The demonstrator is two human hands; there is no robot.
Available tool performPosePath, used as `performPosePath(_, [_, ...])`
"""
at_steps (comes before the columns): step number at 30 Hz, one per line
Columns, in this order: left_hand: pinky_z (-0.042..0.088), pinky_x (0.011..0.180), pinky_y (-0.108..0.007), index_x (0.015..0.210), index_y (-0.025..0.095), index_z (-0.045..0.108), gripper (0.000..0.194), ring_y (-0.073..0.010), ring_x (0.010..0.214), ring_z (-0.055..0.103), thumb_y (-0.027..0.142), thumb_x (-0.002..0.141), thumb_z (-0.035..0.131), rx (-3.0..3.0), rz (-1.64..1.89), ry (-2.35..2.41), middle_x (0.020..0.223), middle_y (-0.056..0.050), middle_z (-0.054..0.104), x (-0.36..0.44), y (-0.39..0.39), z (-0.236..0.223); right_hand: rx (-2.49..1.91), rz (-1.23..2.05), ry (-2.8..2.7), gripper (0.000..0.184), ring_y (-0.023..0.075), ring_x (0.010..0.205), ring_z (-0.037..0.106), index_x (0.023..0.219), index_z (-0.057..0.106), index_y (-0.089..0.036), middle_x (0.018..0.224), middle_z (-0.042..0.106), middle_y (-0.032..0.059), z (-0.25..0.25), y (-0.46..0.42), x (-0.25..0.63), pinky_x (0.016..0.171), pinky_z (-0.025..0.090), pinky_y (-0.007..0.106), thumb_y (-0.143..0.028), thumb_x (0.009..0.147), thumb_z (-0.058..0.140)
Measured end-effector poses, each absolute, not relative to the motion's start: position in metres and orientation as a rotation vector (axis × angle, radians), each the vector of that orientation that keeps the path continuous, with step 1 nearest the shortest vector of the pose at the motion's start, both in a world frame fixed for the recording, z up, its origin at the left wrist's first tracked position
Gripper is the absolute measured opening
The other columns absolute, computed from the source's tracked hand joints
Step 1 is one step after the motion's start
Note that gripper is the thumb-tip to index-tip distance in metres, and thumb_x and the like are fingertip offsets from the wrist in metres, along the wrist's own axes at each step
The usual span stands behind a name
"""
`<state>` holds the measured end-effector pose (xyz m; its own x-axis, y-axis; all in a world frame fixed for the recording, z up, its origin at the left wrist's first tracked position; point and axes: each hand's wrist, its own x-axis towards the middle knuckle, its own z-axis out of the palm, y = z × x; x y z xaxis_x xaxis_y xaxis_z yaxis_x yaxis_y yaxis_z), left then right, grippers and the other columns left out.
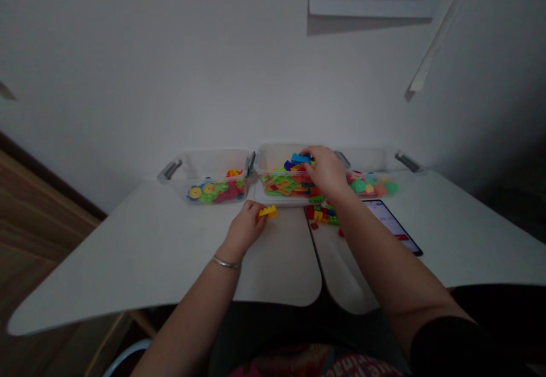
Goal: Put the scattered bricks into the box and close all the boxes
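Note:
My left hand (246,227) is closed on a yellow toy building brick (268,212), held just above the white table in front of the middle bin. My right hand (326,169) reaches over the rim of that clear plastic bin (273,149), with its fingers curled at a blue brick (301,159) near the top of the pile. Inside the bin lie many bricks in green, orange, red and dark blue. The right fingertips are partly hidden, but they appear to grip the blue brick. Below the right wrist is a small pile of mixed bricks (321,216), partly covered by my forearm.
A clear bin (217,155) with gear-like pieces stands on the left. Another bin (371,155) with round colored pieces stands on the right. A phone (390,223) lies right of my right forearm. The white table (170,257) has a dark seam. Behind is a wall with a paper sheet (371,7).

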<state>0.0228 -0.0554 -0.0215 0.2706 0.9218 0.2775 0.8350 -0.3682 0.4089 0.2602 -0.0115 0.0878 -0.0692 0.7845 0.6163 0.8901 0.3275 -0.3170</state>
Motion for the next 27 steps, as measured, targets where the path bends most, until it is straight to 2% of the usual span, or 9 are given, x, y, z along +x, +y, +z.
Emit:
performPosePath(5, [0.049, 0.091, -0.034, 0.104, 0.018, 0.061, 0.02, -0.0209, 0.099, 0.062, 0.023, 0.087, 0.052, 2.344, 0.661, 1.63, 0.111, -0.008, 0.059, 0.024, -0.056, -0.019, -1.453, -0.096, -2.054, 0.028, 0.0267, 0.102, 0.062, 0.109, 0.07, -0.02, 0.109, 0.072, 0.0083, 0.079, -0.01, 0.253, 0.093, 0.044, 0.041, -0.028, 0.088, 0.053])
performPosePath(9, [0.049, 0.088, -0.034, 0.102, 0.017, 0.061, 0.019, -0.0221, 0.098, 0.062, 0.024, 0.088, 0.05, 2.351, 0.655, 1.641, 0.105, -0.009, 0.063, 0.025, -0.056, -0.018, -1.404, -0.16, -2.088, 0.035, 0.0293, 0.11, 0.057, 0.116, 0.068, -0.018, 0.116, 0.07, 0.0102, 0.071, -0.016, 0.244, 0.099, 0.04, 0.043, -0.036, 0.09, 0.053])
performPosePath(15, [0.049, 0.086, -0.033, 0.096, 0.016, 0.063, 0.018, -0.0214, 0.092, 0.062, 0.02, 0.086, 0.049, 2.285, 0.713, 1.618, 0.097, -0.009, 0.065, 0.027, -0.054, -0.018, -1.397, -0.27, -2.135, 0.044, 0.0322, 0.121, 0.051, 0.128, 0.059, -0.013, 0.131, 0.061, 0.0172, 0.055, -0.021, 0.237, 0.105, 0.035, 0.046, -0.03, 0.088, 0.054])
performPosePath(20, [0.049, 0.085, -0.034, 0.095, 0.016, 0.063, 0.018, -0.021, 0.09, 0.061, 0.019, 0.085, 0.048, 2.271, 0.782, 1.589, 0.094, -0.008, 0.065, 0.026, -0.051, -0.019, -1.385, -0.31, -2.126, 0.053, 0.032, 0.132, 0.044, 0.138, 0.051, -0.013, 0.141, 0.053, 0.0175, 0.046, -0.021, 0.238, 0.111, 0.029, 0.048, -0.026, 0.087, 0.054])
performPosePath(24, [0.049, 0.084, -0.034, 0.093, 0.017, 0.063, 0.017, -0.021, 0.089, 0.061, 0.02, 0.086, 0.048, 2.278, 0.81, 1.576, 0.094, -0.008, 0.065, 0.026, -0.052, -0.019, -1.377, -0.295, -2.043, 0.061, 0.0325, 0.138, 0.038, 0.144, 0.041, -0.008, 0.146, 0.048, 0.019, 0.048, -0.029, 0.235, 0.114, 0.024, 0.052, -0.023, 0.086, 0.052])
performPosePath(27, [0.049, 0.085, -0.035, 0.092, 0.017, 0.063, 0.016, -0.0213, 0.09, 0.061, 0.02, 0.085, 0.049, 2.27, 0.845, 1.577, 0.094, -0.008, 0.065, 0.027, -0.052, -0.018, -1.296, -0.255, -1.933, 0.055, 0.0304, 0.142, 0.031, 0.139, 0.046, -0.007, 0.148, 0.045, 0.0181, 0.047, -0.044, 0.226, 0.117, 0.022, 0.049, -0.023, 0.086, 0.051])
